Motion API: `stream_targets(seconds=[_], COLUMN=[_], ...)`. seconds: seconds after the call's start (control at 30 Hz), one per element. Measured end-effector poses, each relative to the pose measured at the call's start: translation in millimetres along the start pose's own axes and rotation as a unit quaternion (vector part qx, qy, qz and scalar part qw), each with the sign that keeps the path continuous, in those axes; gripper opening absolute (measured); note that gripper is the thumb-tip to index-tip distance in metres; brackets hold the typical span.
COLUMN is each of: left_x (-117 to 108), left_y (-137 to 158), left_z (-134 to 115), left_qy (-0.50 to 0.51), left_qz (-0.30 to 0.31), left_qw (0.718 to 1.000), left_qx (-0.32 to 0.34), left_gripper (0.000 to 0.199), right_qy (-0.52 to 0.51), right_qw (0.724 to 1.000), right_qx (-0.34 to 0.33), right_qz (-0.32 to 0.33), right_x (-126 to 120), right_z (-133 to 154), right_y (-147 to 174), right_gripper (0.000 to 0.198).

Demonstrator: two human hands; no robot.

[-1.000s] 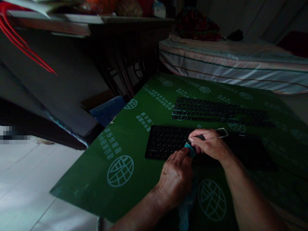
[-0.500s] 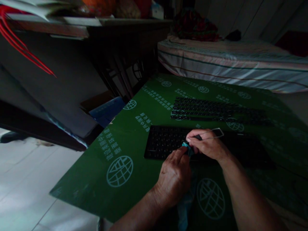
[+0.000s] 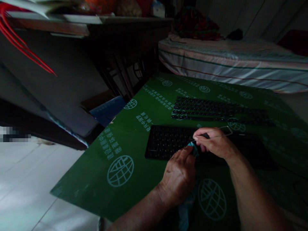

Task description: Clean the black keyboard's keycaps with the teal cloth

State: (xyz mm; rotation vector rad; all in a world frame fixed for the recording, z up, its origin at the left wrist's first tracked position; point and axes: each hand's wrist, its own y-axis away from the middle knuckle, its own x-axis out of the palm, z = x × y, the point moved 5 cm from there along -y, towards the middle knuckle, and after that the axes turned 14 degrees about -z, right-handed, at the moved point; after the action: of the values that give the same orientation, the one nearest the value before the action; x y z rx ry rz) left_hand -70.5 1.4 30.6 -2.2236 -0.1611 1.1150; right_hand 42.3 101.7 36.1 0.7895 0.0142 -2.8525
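Observation:
My right hand (image 3: 214,142) is closed round a wire keycap puller (image 3: 205,136) with a dark middle and a thin wire loop sticking out past the hand. My left hand (image 3: 180,173) pinches a teal cloth (image 3: 184,215), whose tail hangs down below the wrist. A bit of the cloth pokes up by the left fingertips, close to the puller's front wire; whether they touch I cannot tell. Beneath both hands lies a black keyboard (image 3: 160,142), its right part dark and partly hidden by my right hand and forearm. Beyond it, black keycaps (image 3: 202,107) lie in rows.
The green printed board (image 3: 84,189) carries the keyboard and the keycaps. At the left stands a dark desk (image 3: 130,30) with red cords (image 3: 31,56) hanging from it. A bed (image 3: 228,61) borders the far side. A blue flat item (image 3: 107,110) sits beside the board's left edge.
Both hands have shifted slightly to the right over the keyboard, with the cloth and puller still in them. The puller's wire loop has turned a little.

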Motion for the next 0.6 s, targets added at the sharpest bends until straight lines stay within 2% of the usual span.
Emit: stream_targets(seconds=[0.37,0.6], left_x=[1,-6], left_y=[0,0], left_z=[0,4], left_qy=[0.001,0.001], left_qz=[0.003,-0.033], left_qw=[1.0,0.999], left_qx=[-0.004,-0.024], left_gripper=[0.016,0.014], right_qy=[0.0,-0.018], right_qw=[1.0,0.999], right_qx=[-0.014,-0.036], right_qz=[0.01,0.012], right_x=[0,10], right_z=[1,4], right_y=[0,0], right_gripper=[0.017,0.017])
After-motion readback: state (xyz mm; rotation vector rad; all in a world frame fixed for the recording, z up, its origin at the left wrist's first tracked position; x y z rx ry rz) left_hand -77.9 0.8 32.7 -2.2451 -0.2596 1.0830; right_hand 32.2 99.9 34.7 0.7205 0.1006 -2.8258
